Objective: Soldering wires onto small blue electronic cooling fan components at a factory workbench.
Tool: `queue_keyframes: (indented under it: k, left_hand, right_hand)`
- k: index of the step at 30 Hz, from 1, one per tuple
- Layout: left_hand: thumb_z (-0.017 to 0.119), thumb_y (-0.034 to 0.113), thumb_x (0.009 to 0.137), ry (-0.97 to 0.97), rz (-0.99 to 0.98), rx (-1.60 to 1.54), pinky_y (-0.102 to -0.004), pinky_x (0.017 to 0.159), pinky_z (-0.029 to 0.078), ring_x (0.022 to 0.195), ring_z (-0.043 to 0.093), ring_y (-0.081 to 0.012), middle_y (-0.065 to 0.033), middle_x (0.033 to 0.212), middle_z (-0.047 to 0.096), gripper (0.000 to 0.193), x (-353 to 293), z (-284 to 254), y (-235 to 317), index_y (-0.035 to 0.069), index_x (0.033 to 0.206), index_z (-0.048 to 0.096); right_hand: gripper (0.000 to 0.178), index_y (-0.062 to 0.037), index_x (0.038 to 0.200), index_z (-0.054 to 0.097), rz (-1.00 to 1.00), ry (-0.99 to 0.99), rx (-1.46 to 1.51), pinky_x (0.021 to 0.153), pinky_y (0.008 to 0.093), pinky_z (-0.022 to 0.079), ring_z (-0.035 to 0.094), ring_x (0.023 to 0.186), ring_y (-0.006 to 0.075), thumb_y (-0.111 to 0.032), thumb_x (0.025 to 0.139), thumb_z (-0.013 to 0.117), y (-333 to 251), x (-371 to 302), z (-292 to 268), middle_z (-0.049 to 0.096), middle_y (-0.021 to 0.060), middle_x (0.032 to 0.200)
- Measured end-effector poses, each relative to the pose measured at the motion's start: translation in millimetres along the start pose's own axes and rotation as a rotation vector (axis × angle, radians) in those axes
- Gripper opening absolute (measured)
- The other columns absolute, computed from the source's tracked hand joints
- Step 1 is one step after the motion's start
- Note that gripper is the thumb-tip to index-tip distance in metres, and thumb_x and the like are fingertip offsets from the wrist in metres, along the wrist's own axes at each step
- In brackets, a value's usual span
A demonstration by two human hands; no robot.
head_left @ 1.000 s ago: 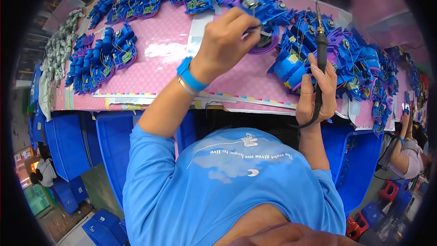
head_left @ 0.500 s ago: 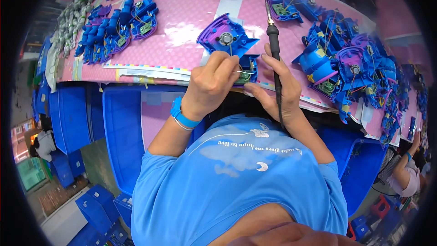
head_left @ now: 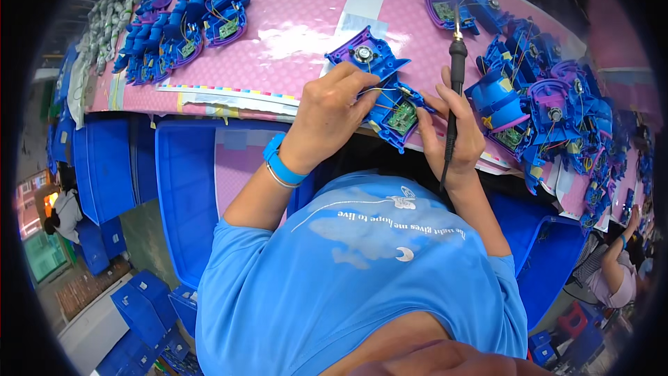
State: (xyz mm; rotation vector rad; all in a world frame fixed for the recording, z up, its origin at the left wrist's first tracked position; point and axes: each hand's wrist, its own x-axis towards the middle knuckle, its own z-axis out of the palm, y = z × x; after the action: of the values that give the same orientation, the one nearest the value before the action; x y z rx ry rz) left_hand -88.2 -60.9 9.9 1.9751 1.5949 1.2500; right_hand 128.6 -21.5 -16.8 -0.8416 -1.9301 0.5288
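Close to the table's near edge lies a blue and purple plastic housing (head_left: 381,63) with a round metal-rimmed speaker in it. Its lower blue part, tilted toward me, carries a green circuit board (head_left: 402,119) with thin wires. My left hand (head_left: 332,113) is closed in a pinch at the housing's left side, and a thin pale wire (head_left: 384,89) runs from its fingertips. In my right hand (head_left: 456,132) a black-handled soldering iron (head_left: 457,73) is held upright, tip pointing away from me. The right thumb and a fingertip also touch the board part's right edge.
Similar blue housings are piled at the right (head_left: 550,104), with another group (head_left: 177,28) at the far left. A blue bin (head_left: 184,202) stands below the table edge at left, another blue bin (head_left: 557,264) at right. A person (head_left: 616,271) sits at far right.
The board part has turned and come out from behind my left hand, so the circuit board shows more fully. My right hand, with the soldering iron, has shifted right.
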Motion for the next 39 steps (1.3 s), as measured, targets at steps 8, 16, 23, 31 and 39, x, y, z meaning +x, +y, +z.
queue_keyframes:
  k: [8,16,23,31,39]
  left_hand:
    - [0.080,-0.002,0.083,-0.088,-0.469,-0.307,-0.0209,0.054,0.040,0.064,0.051,-0.0006,0.0020,0.085,0.065,0.034,-17.6,2.7,7.4,0.002,0.117,0.074]
    - [0.065,-0.004,0.096,0.262,-0.492,-0.922,-0.0220,0.061,0.043,0.072,0.051,-0.0060,0.0003,0.092,0.057,0.035,-29.3,-9.0,-4.0,-0.002,0.131,0.068]
    - [0.076,-0.005,0.083,0.374,-0.275,-0.153,-0.0221,0.052,0.046,0.064,0.062,-0.0070,-0.0058,0.088,0.072,0.035,-31.4,2.8,-2.7,0.003,0.117,0.073]
    - [0.076,-0.006,0.083,0.418,-0.108,-0.005,-0.0171,0.052,0.044,0.065,0.061,-0.0022,-0.0011,0.080,0.073,0.038,-29.8,4.1,-6.9,0.002,0.120,0.072]
    - [0.076,-0.007,0.083,0.406,-0.122,0.011,-0.0176,0.053,0.046,0.064,0.060,-0.0021,-0.0011,0.079,0.072,0.040,-30.1,3.9,-8.3,0.002,0.121,0.071]
  right_hand:
    - [0.049,0.0034,0.127,0.057,-0.139,-0.001,-0.082,0.096,0.0403,0.057,0.069,0.118,0.0382,0.008,0.083,0.078,6.3,-9.3,-6.2,0.071,0.0288,0.121]
    - [0.027,0.0063,0.117,0.063,-0.299,-0.133,0.006,0.068,0.0366,0.056,0.071,0.077,0.0309,0.004,0.089,0.066,-13.2,-0.5,-33.5,0.073,0.0228,0.090]
    - [0.027,0.0073,0.112,0.066,-0.237,-0.117,0.280,0.056,0.0309,0.046,0.060,0.058,0.0214,-0.006,0.089,0.065,-22.2,3.3,-37.7,0.062,0.0126,0.069]
    - [0.026,0.0071,0.107,0.068,-0.231,-0.139,0.277,0.054,0.0309,0.045,0.061,0.057,0.0211,-0.003,0.083,0.064,-23.0,5.1,-35.6,0.062,0.0108,0.067]
    - [0.029,0.0069,0.104,0.067,-0.239,-0.202,0.290,0.051,0.0352,0.048,0.062,0.055,0.0273,0.002,0.075,0.068,-19.9,11.4,-33.1,0.068,0.0182,0.076]
